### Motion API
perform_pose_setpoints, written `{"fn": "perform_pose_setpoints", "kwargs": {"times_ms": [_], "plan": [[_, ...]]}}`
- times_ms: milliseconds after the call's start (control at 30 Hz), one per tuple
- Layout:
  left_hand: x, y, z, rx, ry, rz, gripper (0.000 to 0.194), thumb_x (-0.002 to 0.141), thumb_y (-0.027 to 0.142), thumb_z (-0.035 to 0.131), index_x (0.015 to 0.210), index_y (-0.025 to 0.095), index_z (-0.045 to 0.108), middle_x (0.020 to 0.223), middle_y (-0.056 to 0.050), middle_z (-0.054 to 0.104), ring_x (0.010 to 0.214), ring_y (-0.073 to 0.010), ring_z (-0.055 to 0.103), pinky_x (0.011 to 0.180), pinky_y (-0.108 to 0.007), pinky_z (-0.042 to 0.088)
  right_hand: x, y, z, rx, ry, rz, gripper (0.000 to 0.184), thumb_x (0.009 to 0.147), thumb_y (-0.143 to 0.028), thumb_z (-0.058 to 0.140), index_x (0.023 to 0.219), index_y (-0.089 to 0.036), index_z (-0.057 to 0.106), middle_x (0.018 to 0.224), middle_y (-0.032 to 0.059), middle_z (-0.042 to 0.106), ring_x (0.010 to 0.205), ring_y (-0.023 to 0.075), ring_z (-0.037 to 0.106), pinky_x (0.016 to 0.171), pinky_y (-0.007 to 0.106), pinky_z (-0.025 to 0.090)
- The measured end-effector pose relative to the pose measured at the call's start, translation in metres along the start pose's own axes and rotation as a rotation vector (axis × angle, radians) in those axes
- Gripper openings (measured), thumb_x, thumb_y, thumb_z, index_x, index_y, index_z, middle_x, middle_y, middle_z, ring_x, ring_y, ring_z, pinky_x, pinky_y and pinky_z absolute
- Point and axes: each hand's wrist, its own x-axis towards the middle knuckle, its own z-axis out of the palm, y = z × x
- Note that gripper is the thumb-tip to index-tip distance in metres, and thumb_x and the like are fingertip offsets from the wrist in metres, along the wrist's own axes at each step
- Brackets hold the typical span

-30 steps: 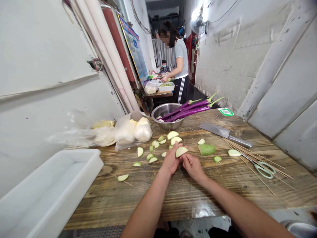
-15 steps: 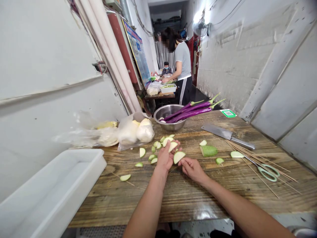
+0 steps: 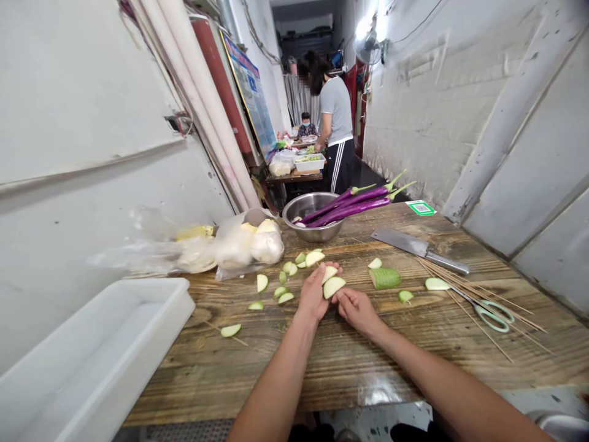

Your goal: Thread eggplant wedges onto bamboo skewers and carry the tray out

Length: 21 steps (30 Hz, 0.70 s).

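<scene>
My left hand (image 3: 315,293) is closed around a half-round, white-fleshed slice with green skin, which looks like zucchini (image 3: 328,273). Another zucchini slice (image 3: 334,286) overlaps in front of it, its edge at the pinched fingertips of my right hand (image 3: 356,312). Whether a thin stick runs through the slices is hidden by the fingers. Several more pieces lie on the wood beyond and left of my left hand, among them a large slice (image 3: 315,258). Right of my hands rests a scored green chunk (image 3: 385,279).
A steel bowl (image 3: 317,232) holds long purple eggplants (image 3: 352,209). A cleaver (image 3: 400,240), bamboo skewers (image 3: 483,291) and scissors (image 3: 492,315) lie right. At left are a white tray (image 3: 115,356) and plastic bags (image 3: 239,245). A co-worker (image 3: 338,110) stands farther back at another table.
My left hand has moved right and closer to my right hand. One large slice that overlapped its fingers now shows on the table beyond. The view has shifted slightly.
</scene>
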Motion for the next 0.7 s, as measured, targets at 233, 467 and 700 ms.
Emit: {"fn": "perform_pose_setpoints", "kwargs": {"times_ms": [233,467,700], "plan": [[0.008,0.028,-0.015,-0.035,0.181,0.086,0.037,0.078,0.048,0.055,0.093,0.015,0.059,0.095,-0.01,0.067,0.092,-0.021,0.063,0.079,-0.035,0.051,-0.003,0.001,-0.002,-0.073,-0.116,0.004,0.032,0.085,-0.042,0.038,0.072,-0.016,0.053,0.045,-0.0074,0.037,0.041,0.0068,0.032,0.042,0.019,0.025],[0.009,0.032,-0.025,-0.041,0.122,0.165,0.018,0.081,0.033,0.054,0.084,0.017,0.061,0.091,-0.007,0.067,0.095,-0.0221,0.061,0.081,-0.039,0.05,-0.005,0.0,-0.001,-0.052,-0.155,0.028,0.031,0.083,-0.043,0.041,0.071,-0.017,0.053,0.044,-0.0074,0.037,0.04,0.0066,0.031,0.041,0.019,0.024],[0.009,0.013,-0.013,0.06,0.109,0.217,0.026,0.08,0.038,0.055,0.085,0.014,0.061,0.091,-0.009,0.067,0.088,-0.018,0.063,0.081,-0.033,0.048,-0.004,-0.005,0.0,-0.037,-0.089,0.038,0.036,0.083,-0.048,0.04,0.071,-0.017,0.053,0.043,-0.0076,0.036,0.039,0.0072,0.03,0.041,0.02,0.023]]}}
